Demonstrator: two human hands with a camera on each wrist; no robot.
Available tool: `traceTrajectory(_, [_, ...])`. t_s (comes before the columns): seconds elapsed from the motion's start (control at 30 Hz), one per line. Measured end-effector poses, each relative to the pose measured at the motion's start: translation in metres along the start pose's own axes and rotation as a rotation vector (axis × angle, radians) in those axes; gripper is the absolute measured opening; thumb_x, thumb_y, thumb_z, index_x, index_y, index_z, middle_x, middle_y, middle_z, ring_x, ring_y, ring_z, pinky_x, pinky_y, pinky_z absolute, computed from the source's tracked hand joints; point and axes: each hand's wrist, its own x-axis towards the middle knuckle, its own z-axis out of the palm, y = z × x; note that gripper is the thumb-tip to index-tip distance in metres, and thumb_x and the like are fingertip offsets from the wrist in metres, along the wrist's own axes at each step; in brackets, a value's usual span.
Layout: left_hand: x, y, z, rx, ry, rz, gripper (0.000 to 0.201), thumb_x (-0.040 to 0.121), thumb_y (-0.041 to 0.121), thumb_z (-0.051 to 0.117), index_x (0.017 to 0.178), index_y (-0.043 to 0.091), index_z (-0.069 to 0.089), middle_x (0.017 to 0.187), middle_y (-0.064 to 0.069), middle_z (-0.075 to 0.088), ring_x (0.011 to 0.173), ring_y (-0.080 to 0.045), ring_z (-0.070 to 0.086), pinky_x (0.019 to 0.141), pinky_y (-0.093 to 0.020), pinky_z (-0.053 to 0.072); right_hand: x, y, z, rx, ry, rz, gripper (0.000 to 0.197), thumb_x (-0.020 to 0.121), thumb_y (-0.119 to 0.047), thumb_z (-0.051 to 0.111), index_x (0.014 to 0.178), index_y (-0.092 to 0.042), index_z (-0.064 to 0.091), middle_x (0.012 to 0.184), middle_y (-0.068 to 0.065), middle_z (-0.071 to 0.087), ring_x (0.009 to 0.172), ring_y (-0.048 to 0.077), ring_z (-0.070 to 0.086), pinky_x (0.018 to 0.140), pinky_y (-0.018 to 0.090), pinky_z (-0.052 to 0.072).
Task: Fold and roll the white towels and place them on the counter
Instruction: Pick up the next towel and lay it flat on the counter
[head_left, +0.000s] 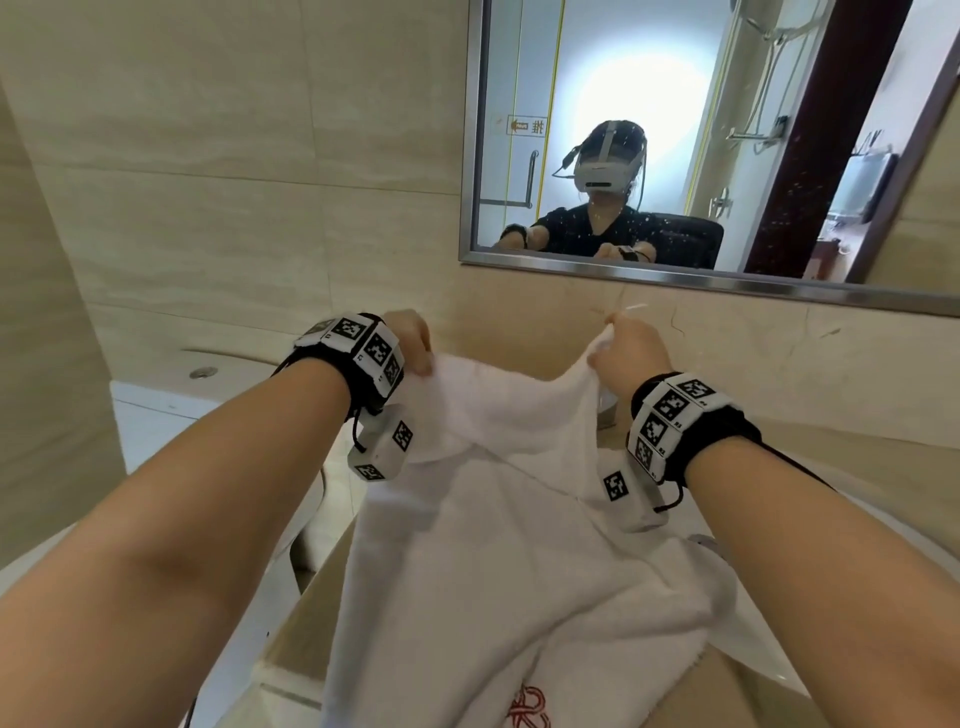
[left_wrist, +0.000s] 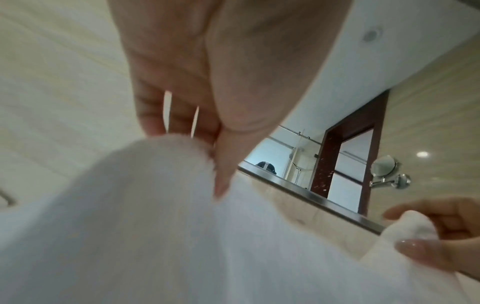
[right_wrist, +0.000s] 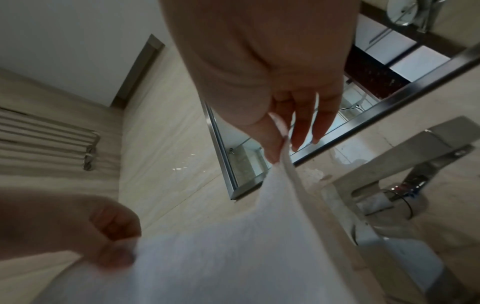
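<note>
A white towel (head_left: 498, 545) hangs in the air over the counter edge, held up by its two top corners. My left hand (head_left: 413, 345) pinches the left corner between thumb and fingers. My right hand (head_left: 626, 345) pinches the right corner, a little higher. The towel's top edge sags between the two hands, and its lower part drapes toward me, showing a red embroidered mark (head_left: 527, 709) near the bottom. In the left wrist view the towel (left_wrist: 155, 236) fills the lower half below my left hand (left_wrist: 213, 156). In the right wrist view my right hand (right_wrist: 281, 142) pinches the towel (right_wrist: 233, 257) edge.
A beige stone counter (head_left: 831, 457) runs along the back wall below a framed mirror (head_left: 675, 280). A chrome faucet (right_wrist: 415, 164) stands just right of the towel. A white bathtub rim (head_left: 156, 415) lies to the left. A towel rack (right_wrist: 52, 139) hangs on the left wall.
</note>
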Motion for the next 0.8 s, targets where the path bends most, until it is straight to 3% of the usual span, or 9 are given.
traceTrajectory(0.13, [0.014, -0.01, -0.005, 0.053, 0.356, -0.138, 0.025, 0.091, 0.021, 0.048, 0.106, 0.01, 0.064, 0.111, -0.017, 0.06, 0.105, -0.033, 0.054, 0.084, -0.037, 0.046, 0.001, 0.004, 0.0, -0.014, 0.075, 0.04, 0.03, 0.086, -0.019, 0.063, 0.11, -0.004, 0.055, 0.106, 0.014, 0.062, 0.099, 0.031, 0.059, 0.085, 0.038, 0.049])
traceTrajectory(0.3, [0.039, -0.02, 0.004, 0.158, 0.424, -0.175, 0.026, 0.093, 0.023, 0.048, 0.105, 0.009, 0.066, 0.115, -0.013, 0.057, 0.113, -0.031, 0.046, 0.087, -0.038, 0.044, 0.015, 0.005, 0.008, -0.05, 0.105, 0.05, 0.027, 0.085, -0.03, 0.064, 0.102, -0.01, 0.063, 0.103, 0.011, 0.063, 0.1, 0.03, 0.057, 0.087, 0.039, 0.05])
traceTrajectory(0.4, [0.062, -0.027, 0.01, -0.167, 0.451, -0.203, 0.022, 0.092, 0.017, 0.049, 0.099, 0.003, 0.065, 0.1, -0.016, 0.065, 0.091, -0.034, 0.061, 0.075, -0.035, 0.051, 0.029, 0.003, 0.017, 0.052, 0.102, 0.089, 0.013, 0.088, -0.024, 0.06, 0.085, -0.011, 0.061, 0.083, 0.005, 0.06, 0.084, 0.023, 0.056, 0.076, 0.03, 0.047])
traceTrajectory(0.47, [0.076, -0.028, 0.013, -0.439, 0.467, -0.241, 0.021, 0.093, 0.015, 0.048, 0.092, 0.0, 0.061, 0.093, -0.018, 0.067, 0.083, -0.035, 0.065, 0.072, -0.036, 0.054, 0.044, -0.001, 0.027, 0.321, 0.092, 0.199, 0.016, 0.088, -0.012, 0.058, 0.073, -0.011, 0.055, 0.058, 0.0, 0.059, 0.063, 0.02, 0.057, 0.061, 0.026, 0.046])
traceTrajectory(0.53, [0.09, -0.026, 0.017, -0.662, 0.497, -0.272, 0.021, 0.094, 0.014, 0.044, 0.098, -0.001, 0.058, 0.101, -0.023, 0.066, 0.086, -0.035, 0.065, 0.075, -0.038, 0.055, 0.058, -0.008, 0.044, 0.689, 0.053, 0.371, 0.006, 0.089, -0.003, 0.052, 0.088, -0.003, 0.058, 0.048, 0.002, 0.061, 0.044, 0.017, 0.06, 0.043, 0.022, 0.048])
traceTrajectory(0.57, [0.097, -0.024, 0.018, -0.698, 0.525, -0.27, 0.022, 0.095, 0.015, 0.043, 0.106, 0.0, 0.055, 0.108, -0.022, 0.063, 0.093, -0.035, 0.062, 0.079, -0.04, 0.054, 0.065, -0.009, 0.055, 0.808, 0.032, 0.433, 0.014, 0.089, -0.002, 0.051, 0.101, 0.0, 0.058, 0.057, 0.007, 0.064, 0.046, 0.018, 0.062, 0.043, 0.023, 0.051])
traceTrajectory(0.63, [0.112, -0.019, 0.023, -0.668, 0.543, -0.188, 0.026, 0.095, 0.015, 0.04, 0.117, 0.002, 0.046, 0.106, -0.018, 0.058, 0.096, -0.032, 0.057, 0.081, -0.04, 0.049, 0.076, -0.01, 0.077, 0.815, -0.046, 0.439, 0.033, 0.083, -0.012, 0.058, 0.113, 0.001, 0.057, 0.085, 0.013, 0.065, 0.075, 0.025, 0.067, 0.068, 0.032, 0.059])
traceTrajectory(0.73, [0.136, -0.012, 0.037, -0.511, 0.426, 0.015, 0.029, 0.092, 0.011, 0.043, 0.121, 0.006, 0.041, 0.098, -0.012, 0.054, 0.09, -0.029, 0.054, 0.074, -0.035, 0.043, 0.081, -0.009, 0.11, 0.45, -0.178, 0.399, 0.067, 0.073, -0.032, 0.065, 0.128, 0.002, 0.049, 0.125, 0.018, 0.056, 0.117, 0.034, 0.054, 0.099, 0.042, 0.046])
traceTrajectory(0.8, [0.15, -0.01, 0.052, -0.299, 0.3, 0.045, 0.043, 0.087, 0.014, 0.055, 0.128, 0.011, 0.041, 0.115, -0.012, 0.054, 0.103, -0.031, 0.056, 0.084, -0.036, 0.046, 0.084, -0.003, 0.132, 0.334, -0.274, 0.403, 0.084, 0.081, -0.032, 0.065, 0.143, 0.006, 0.024, 0.141, 0.017, 0.04, 0.129, 0.033, 0.042, 0.105, 0.037, 0.038])
